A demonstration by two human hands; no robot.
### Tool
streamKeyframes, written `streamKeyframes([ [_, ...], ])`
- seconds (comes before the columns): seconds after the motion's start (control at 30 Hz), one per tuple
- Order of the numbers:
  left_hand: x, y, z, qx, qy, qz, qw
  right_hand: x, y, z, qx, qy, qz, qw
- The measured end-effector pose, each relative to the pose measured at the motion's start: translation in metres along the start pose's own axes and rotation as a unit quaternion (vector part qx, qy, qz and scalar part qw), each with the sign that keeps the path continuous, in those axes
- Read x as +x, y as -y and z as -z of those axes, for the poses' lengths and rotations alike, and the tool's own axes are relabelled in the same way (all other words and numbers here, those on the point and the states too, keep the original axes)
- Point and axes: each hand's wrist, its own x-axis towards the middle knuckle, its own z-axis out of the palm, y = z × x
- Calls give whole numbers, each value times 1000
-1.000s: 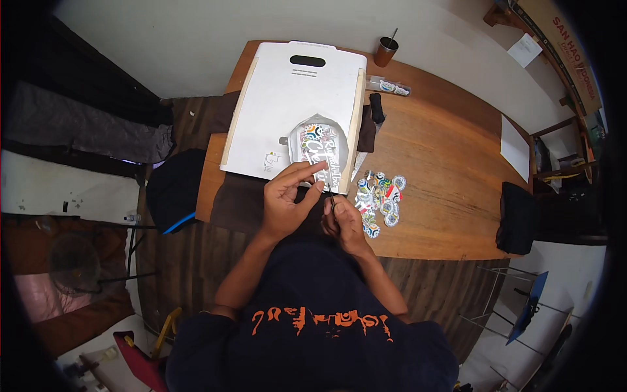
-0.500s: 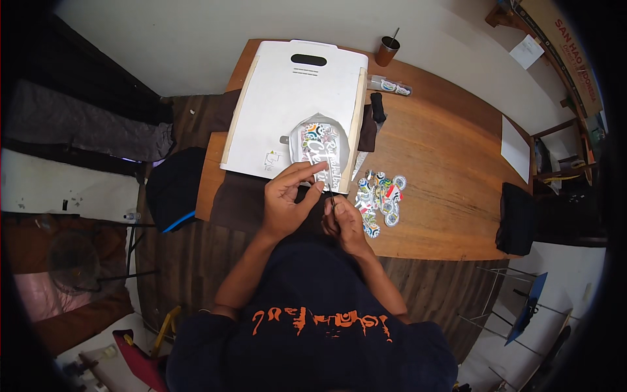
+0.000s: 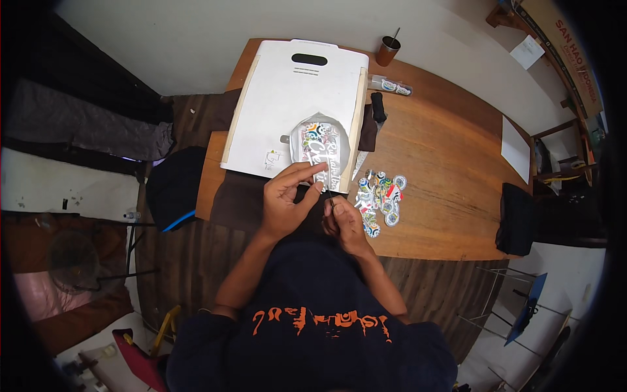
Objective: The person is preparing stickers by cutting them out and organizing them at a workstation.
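A grey-edged sticker sheet [image 3: 316, 121] with white lettering and colourful round designs rests over the lower right part of a white board [image 3: 297, 98]. My left hand [image 3: 285, 199] pinches its near edge between thumb and fingers. Close beside it, my right hand [image 3: 344, 221] is closed around slim dark scissors [image 3: 332, 200], their narrow blades at the near edge of the sheet. The handles are mostly hidden by my fingers. Just right of that hand, a loose pile of cut-out stickers [image 3: 390, 208] lies on the wooden table [image 3: 450, 157].
Beyond the pile are a black pouch-like item [image 3: 377, 108] and a clear packet of stickers [image 3: 390, 85]. A brown cup [image 3: 388, 50] with a straw stands at the far edge. A black bag [image 3: 516, 219] sits at the right end, near a white paper [image 3: 515, 149].
The scissor blades look narrower than before, as if closed together. The sheet has shifted very slightly; both hands stay nearly in place.
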Motion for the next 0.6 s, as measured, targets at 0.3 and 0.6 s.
streamKeyframes([
  [0.3, 0, 4, -1, 9, -14, -6, 1000, -1, -2, 0, 12, -3, 5, 1000],
  [0.6, -1, 2, -5, 6, -28, 2, 1000, -1, -1, -3, 14, -3, 15, 1000],
])
